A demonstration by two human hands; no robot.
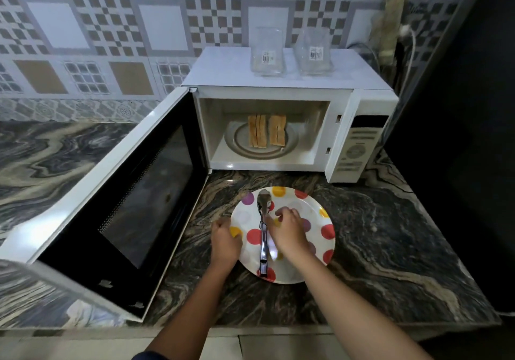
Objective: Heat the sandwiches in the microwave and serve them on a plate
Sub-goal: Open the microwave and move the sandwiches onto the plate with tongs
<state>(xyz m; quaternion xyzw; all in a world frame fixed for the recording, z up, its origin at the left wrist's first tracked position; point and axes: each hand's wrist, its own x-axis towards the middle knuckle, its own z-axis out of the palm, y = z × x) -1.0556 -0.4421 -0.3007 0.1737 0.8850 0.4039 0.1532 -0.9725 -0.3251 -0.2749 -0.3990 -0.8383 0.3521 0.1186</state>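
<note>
Left hand (pixel 225 238) grips the rim of the polka-dot plate (pixel 308 202); right hand (pixel 287 227) curls over metal tongs (pixel 263 238), grasp unclear; sandwiches (pixel 257 134) sit in open microwave (pixel 341 125).

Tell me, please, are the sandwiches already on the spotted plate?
No, the sandwiches stand inside the open microwave, while the spotted plate holds only tongs.

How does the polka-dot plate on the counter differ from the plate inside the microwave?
The white round polka-dot plate sits on the counter carrying metal tongs; the pale ringed plate inside the open white microwave carries two sandwiches. Both are round.
</note>
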